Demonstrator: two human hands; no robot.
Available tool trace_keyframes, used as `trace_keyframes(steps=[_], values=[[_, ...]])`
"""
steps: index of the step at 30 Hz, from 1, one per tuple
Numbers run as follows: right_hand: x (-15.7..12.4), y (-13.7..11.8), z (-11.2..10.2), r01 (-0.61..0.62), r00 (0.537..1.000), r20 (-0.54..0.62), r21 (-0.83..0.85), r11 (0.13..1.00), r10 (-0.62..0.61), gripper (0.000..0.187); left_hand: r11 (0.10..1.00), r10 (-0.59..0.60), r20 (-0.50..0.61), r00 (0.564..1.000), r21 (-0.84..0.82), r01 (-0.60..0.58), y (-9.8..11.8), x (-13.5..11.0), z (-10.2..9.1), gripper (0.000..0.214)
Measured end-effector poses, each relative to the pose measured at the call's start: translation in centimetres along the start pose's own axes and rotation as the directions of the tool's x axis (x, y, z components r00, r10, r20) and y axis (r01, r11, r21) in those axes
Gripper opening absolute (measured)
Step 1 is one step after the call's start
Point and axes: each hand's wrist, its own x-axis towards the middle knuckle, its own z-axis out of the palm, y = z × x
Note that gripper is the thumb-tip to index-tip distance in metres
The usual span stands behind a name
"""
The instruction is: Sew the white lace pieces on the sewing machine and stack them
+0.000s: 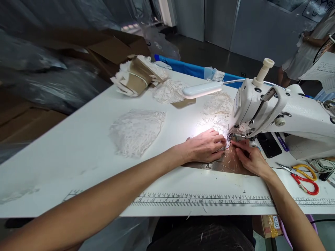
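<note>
A white sewing machine [309, 111] stands at the right, its needle area lit by a lamp. White lace fabric [216, 120] lies under and behind the presser foot. My left hand [206, 146] presses on the lace just left of the needle, fingers bent and close together, gripping its edge. On the other side, my right hand [250, 157] rests on the brown machine plate [235, 164]. Its index fingertip reaches the lace edge by the presser foot, with the thumb apart from it. Fingers and machine head hide part of the fabric.
Another lace piece [137, 130] lies flat at the left, and a tied lace bundle [137, 76] sits at the back. Scissors [305, 177] and a black phone [269, 144] lie at the right. A printed ruler [188, 201] runs along the front edge. A person [306, 48] stands behind.
</note>
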Motion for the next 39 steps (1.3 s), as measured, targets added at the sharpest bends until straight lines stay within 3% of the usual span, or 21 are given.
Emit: trace_keyframes(steps=[4, 9, 16, 31, 35, 39], values=[[-0.1, 0.3, 0.1, 0.012, 1.0, -0.01, 0.04, 0.999, -0.011, 0.037, 1.0, -0.02, 0.051, 0.998, -0.002, 0.021, 0.1, 0.1, -0.1, 0.027], [-0.1, -0.2, 0.7, 0.151, 0.988, -0.004, -0.223, 0.963, -0.156, 0.035, 1.0, -0.029, 0.102, 0.994, -0.003, 0.029, 0.1, 0.2, -0.2, 0.024], [-0.1, -1.5, 0.3, 0.156, 0.988, 0.051, -0.355, 0.922, -0.147, 0.035, 0.999, -0.011, 0.107, 0.994, 0.031, 0.008, 0.1, 0.1, -0.6, 0.023], [1.0, -3.7, 0.3, 0.027, 0.976, 0.201, -0.495, 0.868, 0.085, 0.045, 0.996, -0.077, 0.134, 0.988, 0.046, 0.071, 0.0, 0.3, -1.3, 0.023], [0.8, -3.3, 0.4, 0.021, 0.984, 0.166, -0.464, 0.886, 0.064, 0.043, 0.994, -0.097, 0.13, 0.987, 0.055, 0.09, 0.0, 0.4, -1.4, 0.02], [0.3, -1.7, -0.5, -0.008, 0.995, 0.096, -0.233, 0.973, 0.031, 0.033, 0.995, -0.092, 0.107, 0.99, 0.055, 0.087, -0.2, 0.4, -1.3, 0.024]])
